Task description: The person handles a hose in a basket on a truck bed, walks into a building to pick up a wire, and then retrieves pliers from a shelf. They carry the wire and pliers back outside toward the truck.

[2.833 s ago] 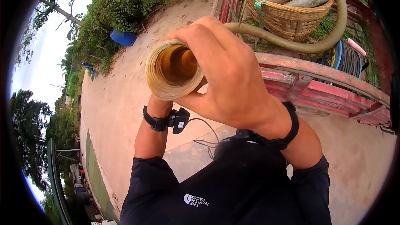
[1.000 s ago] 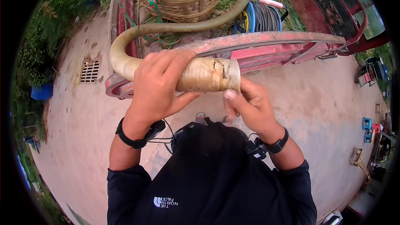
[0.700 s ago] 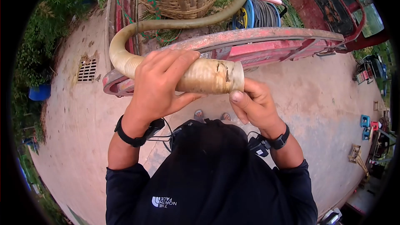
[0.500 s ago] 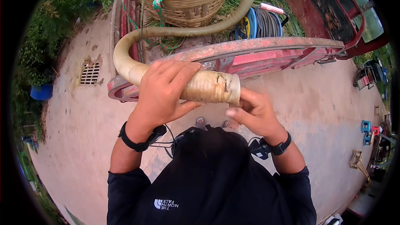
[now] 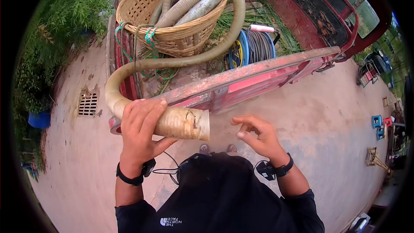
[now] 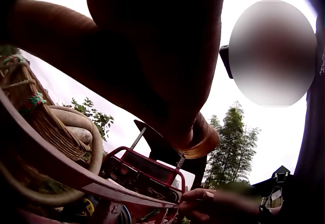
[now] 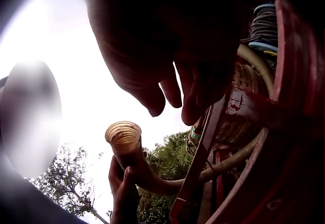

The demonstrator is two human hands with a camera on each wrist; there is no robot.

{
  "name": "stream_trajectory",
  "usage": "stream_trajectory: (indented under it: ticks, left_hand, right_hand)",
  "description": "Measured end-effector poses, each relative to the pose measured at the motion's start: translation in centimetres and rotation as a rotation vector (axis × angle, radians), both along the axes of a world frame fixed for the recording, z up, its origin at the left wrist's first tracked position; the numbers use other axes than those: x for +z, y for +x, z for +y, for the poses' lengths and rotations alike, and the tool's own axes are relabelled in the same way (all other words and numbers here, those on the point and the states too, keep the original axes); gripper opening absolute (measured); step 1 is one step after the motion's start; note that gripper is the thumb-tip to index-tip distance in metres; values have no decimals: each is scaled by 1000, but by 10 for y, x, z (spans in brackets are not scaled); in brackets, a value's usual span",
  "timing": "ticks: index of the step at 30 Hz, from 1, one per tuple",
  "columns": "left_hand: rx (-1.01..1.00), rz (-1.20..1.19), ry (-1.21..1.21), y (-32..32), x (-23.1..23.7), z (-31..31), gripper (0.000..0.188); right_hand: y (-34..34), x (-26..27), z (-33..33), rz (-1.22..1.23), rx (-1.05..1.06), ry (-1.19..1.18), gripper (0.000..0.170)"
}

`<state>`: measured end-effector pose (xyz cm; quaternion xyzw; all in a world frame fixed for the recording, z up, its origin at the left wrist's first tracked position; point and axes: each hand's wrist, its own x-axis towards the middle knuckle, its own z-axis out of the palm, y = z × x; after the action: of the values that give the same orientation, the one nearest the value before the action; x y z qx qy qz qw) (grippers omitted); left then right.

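The fingers of your left hand [image 5: 140,127] are curling over the top of the ribbed hose [image 5: 183,61], with the thumb bracing from the near side, so that hand is gripping it a little behind the open end. What is changing is on the other side: half a second ago your right hand [image 5: 261,136] was up close at the hose mouth [image 5: 206,125], and now it is hanging clearly apart from it, its fingers loosely bent and spread from the thumb, pinching nothing. That is leaving the end of the hose depending on your left hand alone, and it is leaving the mouth uncovered; the right wrist view is showing the ridged inside of the opening with no finger in it. The end is also sitting further to your left in the head view, though the whole scene is shifting there as well, so you cannot tell how much of that is the hose moving. Dark, split-looking marks are showing just behind the pale mouth. The held end is pointing towards your right, on your side of the red side panel [image 5: 263,80], while the rest of the hose is bending back over the cargo bed [image 5: 192,76], passing in front of the wicker basket [image 5: 192,39] and curving up between it and the cable reel [image 5: 259,48].
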<state>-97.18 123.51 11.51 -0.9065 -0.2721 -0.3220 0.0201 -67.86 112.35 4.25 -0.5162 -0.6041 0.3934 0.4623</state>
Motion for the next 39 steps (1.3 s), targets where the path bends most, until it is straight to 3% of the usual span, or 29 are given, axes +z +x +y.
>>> stream_trajectory:
  ticks: [1,4,10,12,17,22,27,30,34,39]
  left_hand:
    - [-15,-5,6,-2,2,4,73]
    - [82,-67,25,-8,9,14,73]
    - [280,-62,46,-9,2,34,76]
    - [342,-79,69,-8,0,36,77]
    - [297,-204,67,-10,-11,52,78]
    - [255,29,-58,18,-12,67,63]
    - [271,122,-112,37,-55,92,62]
    - [357,85,-166,22,-69,92,66]
    - [409,-39,-161,12,-53,76,66]
    - [357,-153,-237,28,-48,54,60]
  right_hand:
    - [2,-5,-2,-5,-15,6,34]
    - [4,-18,-13,77,-77,-296,31]
    - [26,-86,-37,25,-79,-359,31]
    - [33,-100,-50,82,-148,-512,31]
    - [55,-130,-86,37,-185,-654,31]
    - [68,-141,-101,-2,-234,-748,31]
    - [68,-136,-111,-97,-250,-698,32]
    - [67,-144,-133,-86,-319,-708,32]
    - [67,-165,-178,-68,-387,-790,33]
    - [73,-177,-218,-49,-465,-1063,35]
